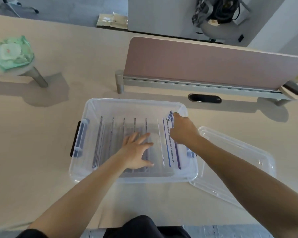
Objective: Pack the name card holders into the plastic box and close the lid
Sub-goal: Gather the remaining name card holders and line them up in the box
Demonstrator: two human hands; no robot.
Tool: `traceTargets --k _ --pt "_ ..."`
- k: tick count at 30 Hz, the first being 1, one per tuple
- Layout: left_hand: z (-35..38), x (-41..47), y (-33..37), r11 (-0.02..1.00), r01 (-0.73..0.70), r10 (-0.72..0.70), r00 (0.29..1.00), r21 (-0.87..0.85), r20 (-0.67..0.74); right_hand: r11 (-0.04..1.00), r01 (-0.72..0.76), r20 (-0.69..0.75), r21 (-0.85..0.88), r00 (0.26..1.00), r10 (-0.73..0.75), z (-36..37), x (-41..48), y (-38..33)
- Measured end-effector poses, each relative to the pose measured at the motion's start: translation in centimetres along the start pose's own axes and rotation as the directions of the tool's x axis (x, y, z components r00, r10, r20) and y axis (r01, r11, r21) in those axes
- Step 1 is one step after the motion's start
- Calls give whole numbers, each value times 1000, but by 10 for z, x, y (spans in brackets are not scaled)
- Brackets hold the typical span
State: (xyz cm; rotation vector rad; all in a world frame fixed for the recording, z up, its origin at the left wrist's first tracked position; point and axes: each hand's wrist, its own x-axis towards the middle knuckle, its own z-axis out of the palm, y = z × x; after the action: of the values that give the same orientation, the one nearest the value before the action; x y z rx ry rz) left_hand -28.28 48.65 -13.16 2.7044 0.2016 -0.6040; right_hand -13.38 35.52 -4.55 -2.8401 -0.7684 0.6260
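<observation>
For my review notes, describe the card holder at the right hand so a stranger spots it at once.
On the beige table sits a clear plastic box with holders standing in a row. The name card holder at the right end, under the right hand, is the only one showing a white card with blue print.

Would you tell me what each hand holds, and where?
Right hand grips the printed name card holder by its far corner; left hand holds nothing.
</observation>
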Motion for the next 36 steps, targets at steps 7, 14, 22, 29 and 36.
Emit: traceTargets --k 7,14,22,29,36 --pt "3 0 -2 999 12 -12 1000 -37 -17 984 25 170 -177 985 6 37 30 -15" --pt "5 -2 -1 999 0 -2 999 -53 -34 994 -46 277 -103 958 74 42 46 -13" --pt "9 3 54 995 96 -94 992 19 -87 897 347 250 -272 926 -282 -6 80 0" --pt "16 21 70 987 157 -154 985 41 -72 798 494 495 -344 818 -293 7 104 3" --pt "-7 -14 36 984 174 -177 978 -39 -113 844 483 455 -232 821 -344 5 102 11"
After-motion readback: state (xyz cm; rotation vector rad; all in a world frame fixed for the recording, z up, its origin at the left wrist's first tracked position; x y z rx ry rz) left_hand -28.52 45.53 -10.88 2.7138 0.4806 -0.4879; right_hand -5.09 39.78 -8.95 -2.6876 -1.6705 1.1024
